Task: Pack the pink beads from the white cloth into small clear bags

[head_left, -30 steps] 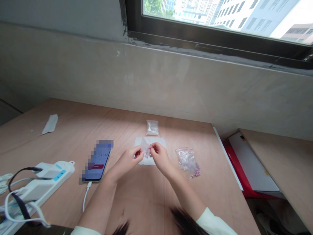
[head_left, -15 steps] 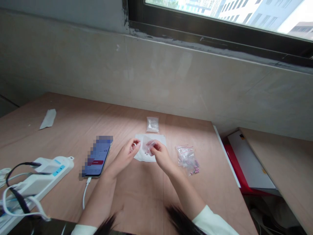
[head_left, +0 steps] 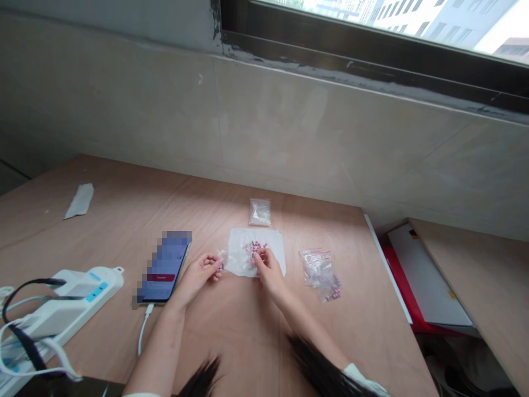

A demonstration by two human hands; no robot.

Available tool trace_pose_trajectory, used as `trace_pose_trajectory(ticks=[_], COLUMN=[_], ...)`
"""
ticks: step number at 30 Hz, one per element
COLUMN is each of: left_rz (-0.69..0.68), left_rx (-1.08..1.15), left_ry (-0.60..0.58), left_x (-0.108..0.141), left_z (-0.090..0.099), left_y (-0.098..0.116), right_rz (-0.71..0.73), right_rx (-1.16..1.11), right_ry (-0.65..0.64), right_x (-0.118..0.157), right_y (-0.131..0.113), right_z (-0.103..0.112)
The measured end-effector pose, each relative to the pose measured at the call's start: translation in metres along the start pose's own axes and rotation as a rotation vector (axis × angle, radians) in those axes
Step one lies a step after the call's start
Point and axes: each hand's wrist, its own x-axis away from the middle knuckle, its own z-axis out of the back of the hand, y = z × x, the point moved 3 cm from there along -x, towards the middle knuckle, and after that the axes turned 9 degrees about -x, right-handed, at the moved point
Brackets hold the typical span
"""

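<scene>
Here we are, the pink beads (head_left: 259, 246) scattered on the white sheet (head_left: 278, 255), just beyond the fingertips of our right hand (head_left: 270, 275), the nearer one. They show no clear long axis. Our left hand (head_left: 200, 271) has its fingers curled, pinching clear plastic (head_left: 220, 256) (edges faint). Right fingers bend inward; whether they grip a bead, we cannot tell.
</scene>
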Motion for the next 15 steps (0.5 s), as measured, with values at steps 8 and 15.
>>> trace_pose_trajectory(ticks=[8, 15], left_rz=[0.007, -0.051], left_rx=[0.083, -0.032], left_ry=[0.03, 0.009], left_x=[0.004, 0.0], left_z=[0.0, 0.001], left_y=[0.0, 0.014], right_rz=[-0.013, -0.081], right_rx=[0.094, -0.021], right_ry=[-0.032, -0.064], right_x=[0.0, -0.006], right_y=[0.003, 0.008], right_z=[-0.001, 0.004])
